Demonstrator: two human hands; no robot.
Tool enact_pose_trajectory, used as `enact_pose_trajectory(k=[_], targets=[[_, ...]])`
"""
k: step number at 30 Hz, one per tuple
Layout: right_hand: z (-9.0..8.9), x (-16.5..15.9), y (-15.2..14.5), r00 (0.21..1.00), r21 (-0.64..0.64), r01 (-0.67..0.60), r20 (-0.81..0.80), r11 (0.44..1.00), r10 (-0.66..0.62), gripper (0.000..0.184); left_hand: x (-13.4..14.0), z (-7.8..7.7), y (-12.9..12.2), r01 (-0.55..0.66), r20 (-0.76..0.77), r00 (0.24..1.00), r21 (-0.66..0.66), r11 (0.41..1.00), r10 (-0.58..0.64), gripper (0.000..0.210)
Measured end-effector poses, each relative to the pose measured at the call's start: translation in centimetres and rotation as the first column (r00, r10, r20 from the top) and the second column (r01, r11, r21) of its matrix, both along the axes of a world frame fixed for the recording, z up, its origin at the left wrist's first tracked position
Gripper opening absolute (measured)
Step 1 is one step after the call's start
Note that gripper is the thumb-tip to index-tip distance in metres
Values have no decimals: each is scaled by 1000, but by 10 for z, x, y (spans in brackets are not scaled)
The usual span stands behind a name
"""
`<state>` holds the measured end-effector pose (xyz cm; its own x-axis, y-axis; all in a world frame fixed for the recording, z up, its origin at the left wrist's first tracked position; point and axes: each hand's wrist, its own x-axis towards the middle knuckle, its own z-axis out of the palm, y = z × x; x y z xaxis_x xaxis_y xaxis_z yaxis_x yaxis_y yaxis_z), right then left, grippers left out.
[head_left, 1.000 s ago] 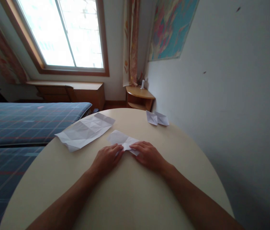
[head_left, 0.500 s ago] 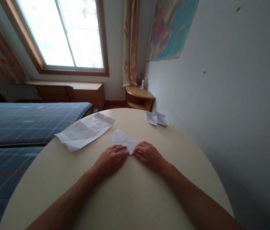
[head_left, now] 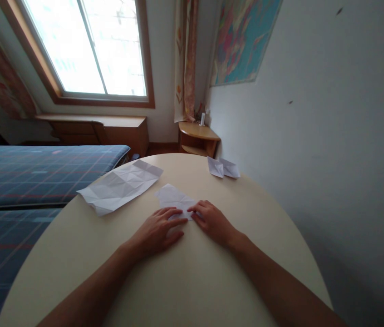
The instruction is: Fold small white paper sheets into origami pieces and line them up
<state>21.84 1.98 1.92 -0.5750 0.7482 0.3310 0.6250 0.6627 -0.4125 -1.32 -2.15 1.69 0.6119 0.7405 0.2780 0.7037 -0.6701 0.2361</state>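
Observation:
A small folded sheet of white paper (head_left: 173,196) lies on the pale round table (head_left: 192,281), in front of me. My left hand (head_left: 160,227) rests on its near left part, fingers stretched out flat and the thumb apart on the tabletop. At the paper's right corner, my right hand (head_left: 210,220) has its fingers bent together and gripping the edge. The tips of both hands are close to each other. Part of the near edge is hidden under my fingers.
A larger creased sheet of paper (head_left: 120,186) lies at the table's left edge. Folded paper pieces (head_left: 224,168) sit at the far right. A mattress with blue plaid (head_left: 42,177) borders the table on the left, and a white wall (head_left: 331,150) stands on the right.
My left hand's fingers have spread and reached slightly right, with the thumb moving away from them. My right fingertips have shifted a little left over the paper.

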Motion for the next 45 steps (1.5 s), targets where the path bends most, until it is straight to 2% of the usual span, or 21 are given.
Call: enact_pose_trajectory(k=[5,10,14,21,24,28,30,34,39,41,45], targets=[[0,-1,0,999,43,54,1,998,-54,20,6,2,-4,-12,-25,1000,-6,1000,12,47],[5,-3,-5,993,107,-4,121,994,-9,18,7,-3,-2,-132,-39,991,1,991,132,46],[9,-5,-10,970,88,-39,244,995,17,31,6,-4,-1,-173,-35,984,10,985,173,44],[12,-7,-21,909,52,74,408,996,-89,52,7,-5,-2,-174,-38,984,27,984,175,44],[10,-10,-26,907,40,111,405,993,-118,58,7,-6,-2,-174,-32,984,39,984,175,46],[6,-9,-27,927,-1,53,371,999,-49,64,6,-7,-2,-156,-11,988,54,986,157,51],[3,-7,-24,929,-20,66,365,998,-54,67,5,-7,-2,-159,-11,987,48,986,160,51],[-2,0,-18,915,-24,172,374,985,-150,66,5,-7,-2,-161,7,987,31,986,161,47],[2,2,-13,901,70,270,335,960,-278,58,4,-8,-2,-146,3,989,5,989,146,48],[6,-1,-13,916,111,248,296,962,-270,55,4,-5,-2,-113,0,994,-9,994,113,46],[12,-5,-13,956,152,136,238,979,-170,47,5,4,-4,24,30,999,-42,999,-23,34]])
